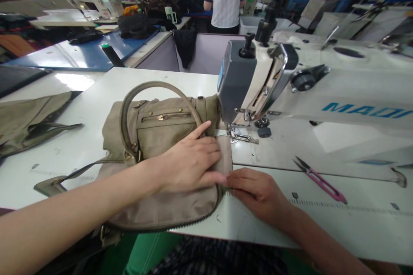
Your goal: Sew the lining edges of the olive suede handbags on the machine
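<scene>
L hand (192, 161) flat on bag (164, 137), fingers spread; R hand (261, 191) pinching bag's edge nr sewing machine (258, 81).

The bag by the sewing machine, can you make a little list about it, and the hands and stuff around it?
Bag: greenish-brown, handle looped up
Left hand: spread on the bag
Right hand: pinching the bag's edge
Sewing machine: beside the bag
Snips: pink handles, on the table
Behind: person, white shirt, facing away
</scene>
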Available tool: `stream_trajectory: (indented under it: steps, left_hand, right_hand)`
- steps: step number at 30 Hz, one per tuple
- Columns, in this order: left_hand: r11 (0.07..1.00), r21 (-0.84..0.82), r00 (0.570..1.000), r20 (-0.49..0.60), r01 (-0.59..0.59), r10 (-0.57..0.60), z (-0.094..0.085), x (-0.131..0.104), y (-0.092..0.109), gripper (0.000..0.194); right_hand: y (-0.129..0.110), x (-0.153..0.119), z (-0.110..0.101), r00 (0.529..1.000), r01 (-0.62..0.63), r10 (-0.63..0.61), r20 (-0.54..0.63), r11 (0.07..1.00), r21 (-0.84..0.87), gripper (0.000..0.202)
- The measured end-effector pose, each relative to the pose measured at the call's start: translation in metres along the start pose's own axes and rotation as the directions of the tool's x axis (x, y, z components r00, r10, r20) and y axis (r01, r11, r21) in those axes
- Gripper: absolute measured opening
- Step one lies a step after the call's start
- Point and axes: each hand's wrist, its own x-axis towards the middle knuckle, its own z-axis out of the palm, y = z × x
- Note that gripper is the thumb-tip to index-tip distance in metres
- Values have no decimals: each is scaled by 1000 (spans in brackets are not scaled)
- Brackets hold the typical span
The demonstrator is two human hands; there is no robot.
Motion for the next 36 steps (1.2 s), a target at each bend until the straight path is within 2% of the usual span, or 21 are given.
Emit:
stream_trajectory:
  steps: [2, 4, 7, 10, 15, 20, 22, 25, 29, 36]
  left_hand:
    - [998, -61, 1000, 3, -18, 19, -5, -20, 22, 74]
    - [999, -45, 999, 38, -12, 14, -7, -39, 40, 81]
    - [999, 30, 992, 122, 12, -15, -7, -56, 52, 82]
    - [993, 112, 994, 99, 31, -42, -4, -56, 49, 72]
    - [977, 208, 998, 36, 39, -47, 4, -50, 38, 50]
    - [997, 73, 999, 35, -22, 20, 7, -52, 34, 45]
    - [1000, 28, 1000, 16, -8, 8, 8, -51, 34, 43]
    - [999, 40, 999, -24, 29, -28, 11, -47, 34, 42]
    - [997, 29, 997, -18, 71, -71, 14, -45, 34, 38]
    - [999, 9, 997, -62, 53, -52, 19, -34, 28, 28]
  right_hand:
    - [-4, -2, 2, 1000, 22, -22, -8, 1000, -21, 15]
    - [-9, -3, 5, 999, 43, -44, -8, 997, -59, 16]
    - [-19, -5, 9, 997, 60, -66, -29, 986, -157, 18]
    - [-26, -6, 14, 992, 79, -98, -73, 971, -225, 22]
    - [-28, -8, 21, 989, 80, -104, -106, 974, -213, 23]
    - [-25, -9, 25, 990, 42, -66, -123, 981, -192, 22]
    - [-26, -9, 25, 989, 35, -64, -136, 979, -202, 23]
    - [-27, -9, 24, 990, 22, -53, -128, 972, -233, 24]
    - [-28, -9, 22, 990, -5, -31, -134, 965, -261, 23]
    - [-17, 1, 12, 991, -68, 36, -130, 966, -250, 20]
